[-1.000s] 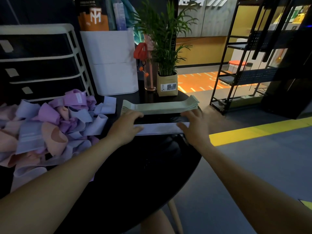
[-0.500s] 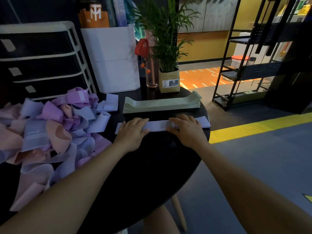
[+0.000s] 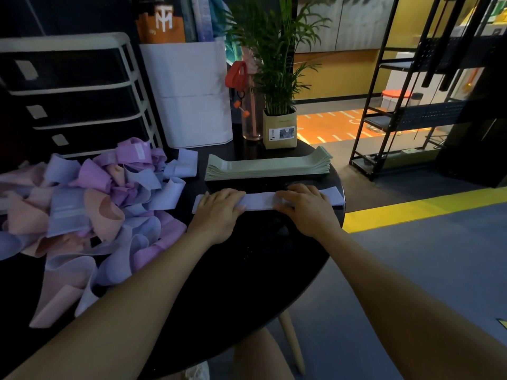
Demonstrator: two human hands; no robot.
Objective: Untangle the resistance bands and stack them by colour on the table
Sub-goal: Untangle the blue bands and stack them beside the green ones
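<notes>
Both hands lie flat on a pale purple band (image 3: 260,201) on the black table (image 3: 247,270), left hand (image 3: 218,212) and right hand (image 3: 307,208) pressing it down. A green stack (image 3: 269,166) sits just behind it. The tangled pile (image 3: 82,204) is on the left.

A white "TM" monogram stands on the orange-and-black box (image 3: 162,23).

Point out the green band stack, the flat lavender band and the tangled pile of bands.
green band stack (image 3: 267,167), head view, middle of its top band
flat lavender band (image 3: 259,201), head view, bare stretch between the hands
tangled pile (image 3: 90,201), head view, its centre
</notes>
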